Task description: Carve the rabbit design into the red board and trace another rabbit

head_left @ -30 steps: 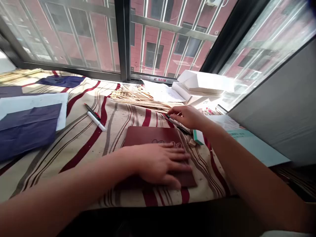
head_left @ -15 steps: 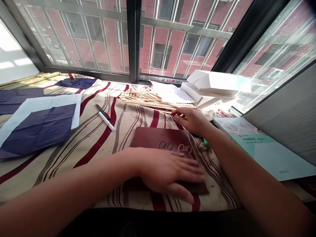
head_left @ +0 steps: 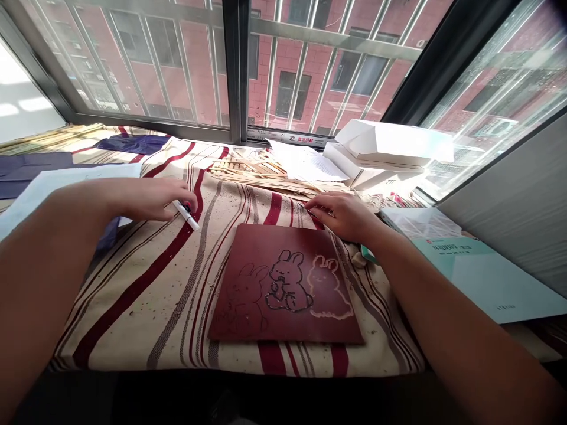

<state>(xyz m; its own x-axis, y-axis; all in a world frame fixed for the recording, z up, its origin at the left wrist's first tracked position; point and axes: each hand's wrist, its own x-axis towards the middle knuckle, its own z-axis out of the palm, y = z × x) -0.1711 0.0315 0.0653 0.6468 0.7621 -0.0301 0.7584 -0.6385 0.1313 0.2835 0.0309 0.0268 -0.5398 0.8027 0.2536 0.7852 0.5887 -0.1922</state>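
Big change: left hand (head_left: 148,199) has lifted off the dark red board (head_left: 283,283) & moved well to the left, now at the white marker pen (head_left: 186,215), fingers bunched together over its upper end. It's touching the pen, but can't tell if it's actually gripped

W/ that hand gone, the board lies uncovered & flat on the striped cloth (head_left: 133,307), near the middle of the scene, and all 3 rabbit outlines show: left one faint, middle one dark, right one pale. Fine specks cover the cloth, prob wood dust

Right hand (head_left: 343,217) sits just beyond the board's far right corner, fingers close together & curled over a slim dark tool (head_left: 315,217). Tool mostly hidden, can't tell if clamped or just touched

Containers: white cardboard boxes (head_left: 390,143) stacked at far right by the window, shut as far as visible, contents not in view. Left of them, loose papers (head_left: 305,162) & a pile of thin wood sticks (head_left: 248,168). To the right, a teal-and-white booklet (head_left: 478,277); far left, a navy sheet (head_left: 130,144)
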